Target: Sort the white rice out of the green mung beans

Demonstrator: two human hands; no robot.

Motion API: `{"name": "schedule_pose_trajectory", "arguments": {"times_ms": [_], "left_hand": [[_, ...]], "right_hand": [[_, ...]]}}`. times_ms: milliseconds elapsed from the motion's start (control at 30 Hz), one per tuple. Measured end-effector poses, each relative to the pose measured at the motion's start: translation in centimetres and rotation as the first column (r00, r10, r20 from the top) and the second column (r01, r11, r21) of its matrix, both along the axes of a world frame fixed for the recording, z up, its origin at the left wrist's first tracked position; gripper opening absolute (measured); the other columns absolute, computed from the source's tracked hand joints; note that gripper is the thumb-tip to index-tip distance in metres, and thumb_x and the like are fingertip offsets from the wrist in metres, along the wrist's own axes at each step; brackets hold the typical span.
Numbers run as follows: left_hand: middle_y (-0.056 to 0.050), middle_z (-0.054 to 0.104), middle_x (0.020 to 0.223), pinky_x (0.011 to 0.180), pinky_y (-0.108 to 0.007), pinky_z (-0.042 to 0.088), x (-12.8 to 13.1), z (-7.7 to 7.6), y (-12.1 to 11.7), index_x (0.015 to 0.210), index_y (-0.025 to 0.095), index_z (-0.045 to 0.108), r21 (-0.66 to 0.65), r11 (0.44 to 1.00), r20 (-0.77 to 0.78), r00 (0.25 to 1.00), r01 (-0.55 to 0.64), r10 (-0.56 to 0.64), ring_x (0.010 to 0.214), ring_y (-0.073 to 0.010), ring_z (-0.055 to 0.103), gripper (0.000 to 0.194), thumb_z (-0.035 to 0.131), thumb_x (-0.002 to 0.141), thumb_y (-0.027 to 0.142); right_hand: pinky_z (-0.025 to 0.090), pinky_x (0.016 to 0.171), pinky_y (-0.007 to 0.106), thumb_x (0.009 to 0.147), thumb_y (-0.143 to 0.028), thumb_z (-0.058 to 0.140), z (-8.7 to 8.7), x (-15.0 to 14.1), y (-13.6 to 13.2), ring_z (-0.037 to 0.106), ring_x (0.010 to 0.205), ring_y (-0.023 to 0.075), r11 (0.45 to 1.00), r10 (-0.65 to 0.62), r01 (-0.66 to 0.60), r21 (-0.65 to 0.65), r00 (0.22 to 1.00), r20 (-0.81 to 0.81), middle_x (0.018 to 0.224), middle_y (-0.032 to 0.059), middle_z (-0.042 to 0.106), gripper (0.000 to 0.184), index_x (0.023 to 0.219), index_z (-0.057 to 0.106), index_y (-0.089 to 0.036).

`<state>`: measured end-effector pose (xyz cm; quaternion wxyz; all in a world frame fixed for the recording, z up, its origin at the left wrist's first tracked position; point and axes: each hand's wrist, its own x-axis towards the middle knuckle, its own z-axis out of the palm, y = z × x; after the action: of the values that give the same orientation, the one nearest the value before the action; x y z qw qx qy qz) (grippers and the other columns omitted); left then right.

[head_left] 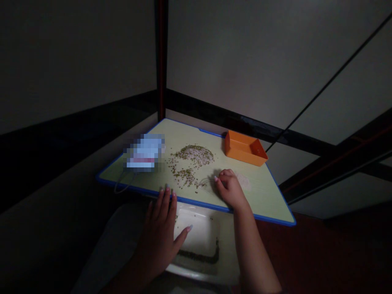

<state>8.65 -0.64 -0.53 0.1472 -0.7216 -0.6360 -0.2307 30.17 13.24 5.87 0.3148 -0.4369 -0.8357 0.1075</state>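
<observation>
Small green beans (185, 177), mixed with pale grains, lie scattered in a curved patch on a light board-like tabletop (214, 134) with a blue rim. To the right of the patch, my right hand (228, 188) is closed with its fingers curled. A thin see-through piece (206, 180) reaches from its fingertips toward the beans; its exact kind is too faint to tell. My left hand (163, 228) is open, fingers stretched, fingertips at the front rim. Below that rim, partly behind the left hand, sits a white tray (199, 228) with a dark line of beans along its near side.
An orange box (245, 149) stands at the back right of the tabletop. At the left lies a blurred-out, phone-like item (145, 151), with a pale cable (122, 188) looping over the front rim. Pale walls (260, 61) close in the back and left.
</observation>
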Motion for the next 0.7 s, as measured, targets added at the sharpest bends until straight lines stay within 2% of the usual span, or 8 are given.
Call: {"name": "schedule_pose_trajectory", "arguments": {"times_ms": [200, 467, 700], "left_hand": [[-0.021, 0.027, 0.156, 0.107, -0.053, 0.039, 0.10, -0.06, 0.03, 0.148, 0.009, 0.014, 0.010, 1.000, 0.003, 1.000, -0.004, 0.004, 0.146, -0.0347, 0.022, 0.089, 0.050, 0.080, 0.053], [-0.021, 0.025, 0.157, 0.106, -0.053, 0.040, -0.03, -0.11, -0.14, 0.148, 0.009, 0.015, 0.000, 1.000, -0.003, 1.000, -0.004, 0.004, 0.146, -0.0344, 0.022, 0.089, 0.049, 0.080, 0.054], [-0.022, 0.027, 0.156, 0.106, -0.052, 0.041, 0.03, 0.08, -0.05, 0.148, 0.008, 0.016, 0.008, 1.000, -0.007, 1.000, -0.005, 0.005, 0.146, -0.0347, 0.022, 0.088, 0.049, 0.080, 0.054]], "right_hand": [[0.039, 0.075, 0.035, 0.089, -0.024, 0.048, -0.17, 0.15, 0.16, 0.047, 0.079, 0.0197, 1.000, -0.029, 0.029, 0.008, 0.999, -0.023, 0.073, 0.0055, 0.053, 0.031, 0.058, 0.046, -0.021], [0.038, 0.073, 0.033, 0.091, -0.024, 0.047, 0.22, -0.09, -0.11, 0.047, 0.077, 0.0179, 0.996, 0.091, -0.092, -0.013, 0.992, -0.083, 0.071, 0.0033, 0.051, 0.034, 0.057, 0.046, -0.020], [0.039, 0.075, 0.033, 0.090, -0.023, 0.048, -0.03, -0.21, 0.06, 0.047, 0.078, 0.0189, 1.000, 0.029, -0.029, -0.003, 1.000, -0.008, 0.072, 0.0043, 0.053, 0.031, 0.059, 0.050, -0.020]]}}
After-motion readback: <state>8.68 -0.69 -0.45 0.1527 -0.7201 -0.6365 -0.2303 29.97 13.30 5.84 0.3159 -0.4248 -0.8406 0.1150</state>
